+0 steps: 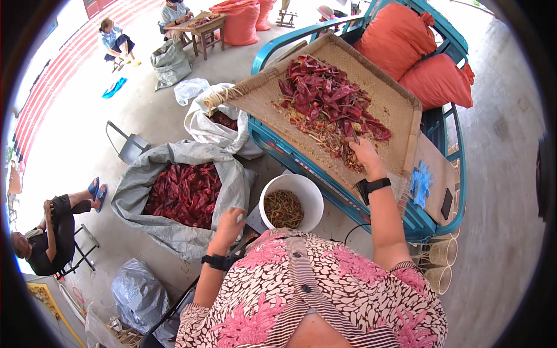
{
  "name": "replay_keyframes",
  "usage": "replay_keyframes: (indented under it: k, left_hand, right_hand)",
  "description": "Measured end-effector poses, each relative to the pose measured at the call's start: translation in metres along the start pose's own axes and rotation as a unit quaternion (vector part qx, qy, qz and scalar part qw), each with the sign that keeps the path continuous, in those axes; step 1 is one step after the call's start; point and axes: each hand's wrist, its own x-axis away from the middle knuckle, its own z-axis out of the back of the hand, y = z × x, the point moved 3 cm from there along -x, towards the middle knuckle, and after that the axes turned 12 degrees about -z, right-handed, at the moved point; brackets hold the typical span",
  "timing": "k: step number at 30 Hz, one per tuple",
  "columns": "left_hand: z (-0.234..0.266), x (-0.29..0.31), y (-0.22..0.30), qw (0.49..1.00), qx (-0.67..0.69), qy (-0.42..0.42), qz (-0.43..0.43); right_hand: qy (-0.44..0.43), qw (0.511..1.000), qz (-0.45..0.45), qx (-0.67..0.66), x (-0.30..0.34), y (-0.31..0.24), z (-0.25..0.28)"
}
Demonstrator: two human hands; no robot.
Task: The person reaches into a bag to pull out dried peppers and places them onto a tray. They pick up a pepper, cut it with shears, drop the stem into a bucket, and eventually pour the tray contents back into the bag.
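Observation:
A large woven tray (394,98) rests tilted on a blue cargo cart and bears a heap of dried red chilies (322,90), with stems and yellowish bits scattered nearer me. My right hand (365,155) reaches onto the tray's near part, its fingers closed on a dark dried chili at the heap's edge. Held low over the near rim of an open sack (133,191) of red chilies, my left hand (231,223) is closed, with a pale spot at the fingers; what it holds, if anything, I cannot make out. Between them stands a white bucket (313,200) containing brown stems (282,209).
The blue cart (272,145) carries full red sacks (400,40), blue gloves (420,181) and a dark phone (446,203). A smaller white sack (200,124) and a dustpan (133,148) lie leftward. One person (49,238) sits at left; others sit farther back.

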Motion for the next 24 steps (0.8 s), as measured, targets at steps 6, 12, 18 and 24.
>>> replay_keyframes:
  k: [6, 12, 18, 24]
  left_hand:
    - [0.004, 0.0, 0.023, 0.999, 0.038, -0.034, 0.002]
    - [0.019, -0.02, 0.055, 0.973, 0.214, -0.082, 0.029]
    - [0.042, -0.08, 0.129, 0.919, 0.386, -0.064, -0.056]
    - [0.052, -0.107, 0.166, 0.863, 0.483, -0.012, -0.149]
  right_hand:
    - [0.085, 0.993, 0.076, -0.033, 0.018, 0.004, 0.012]
    - [-0.114, 0.941, 0.066, -0.313, 0.103, -0.018, -0.011]
    - [-0.373, 0.799, -0.01, -0.472, 0.131, -0.002, -0.078]
    - [-0.464, 0.742, -0.054, -0.48, 0.141, 0.002, -0.109]
